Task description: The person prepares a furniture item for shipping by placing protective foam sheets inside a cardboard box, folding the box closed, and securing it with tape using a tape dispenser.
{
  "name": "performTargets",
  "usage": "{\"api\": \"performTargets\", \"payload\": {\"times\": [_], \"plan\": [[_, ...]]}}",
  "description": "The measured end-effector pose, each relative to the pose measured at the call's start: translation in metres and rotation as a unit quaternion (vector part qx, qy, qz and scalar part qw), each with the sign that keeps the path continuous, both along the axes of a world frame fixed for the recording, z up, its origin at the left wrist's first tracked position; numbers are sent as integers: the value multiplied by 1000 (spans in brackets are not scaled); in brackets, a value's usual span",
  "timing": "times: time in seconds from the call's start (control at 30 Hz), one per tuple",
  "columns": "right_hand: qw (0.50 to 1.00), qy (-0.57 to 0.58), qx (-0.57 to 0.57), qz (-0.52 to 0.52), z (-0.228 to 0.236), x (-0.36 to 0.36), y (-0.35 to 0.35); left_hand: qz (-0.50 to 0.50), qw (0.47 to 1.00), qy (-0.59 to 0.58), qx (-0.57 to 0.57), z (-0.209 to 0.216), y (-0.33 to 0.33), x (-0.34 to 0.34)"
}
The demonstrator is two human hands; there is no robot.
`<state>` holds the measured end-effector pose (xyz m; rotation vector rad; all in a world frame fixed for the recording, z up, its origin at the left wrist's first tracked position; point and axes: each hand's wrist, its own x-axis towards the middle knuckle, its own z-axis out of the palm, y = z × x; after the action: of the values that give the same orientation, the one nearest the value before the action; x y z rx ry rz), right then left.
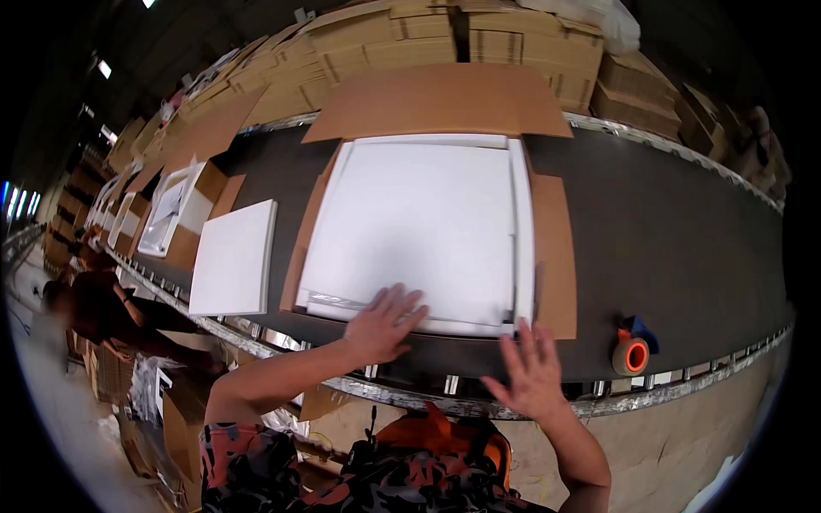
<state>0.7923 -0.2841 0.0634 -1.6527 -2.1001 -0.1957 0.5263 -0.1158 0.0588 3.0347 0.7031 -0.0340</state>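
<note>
In front of me an opened cardboard box [445, 96] lies on the dark conveyor belt, its flaps folded outward. A large white foam sheet [410, 222] fills it, with white edge strips along the far and right sides. My left hand [386, 325] is on the sheet's near edge, fingers spread and holding nothing. At the near right corner of the box, my right hand [532, 369] has its fingers apart, tips touching or just short of the white edging. A bit of clear film [335, 300] shows at the near left of the sheet.
Left of the box, a white panel [233, 261] lies on the belt [676, 248]. More open boxes [184, 209] line up beyond it. A tape dispenser [633, 352] sits near the right front rail. Stacked cartons [385, 47] stand behind; another person [107, 312] is at far left.
</note>
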Motion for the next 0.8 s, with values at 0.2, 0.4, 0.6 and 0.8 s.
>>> {"api": "performTargets", "payload": {"times": [0.2,0.4,0.6,0.8], "plan": [[993,-68,-91,-38,-9,-41,62,-31,998,10,-61,-1,0,10],[984,-79,-153,-42,-13,-22,105,-94,986,-134,-36,-24,16,23],[985,-102,-140,-23,-17,-19,101,-98,981,-164,13,-30,17,18],[993,-62,-89,-43,-15,-14,93,106,990,-97,-10,11,40,-71]]}}
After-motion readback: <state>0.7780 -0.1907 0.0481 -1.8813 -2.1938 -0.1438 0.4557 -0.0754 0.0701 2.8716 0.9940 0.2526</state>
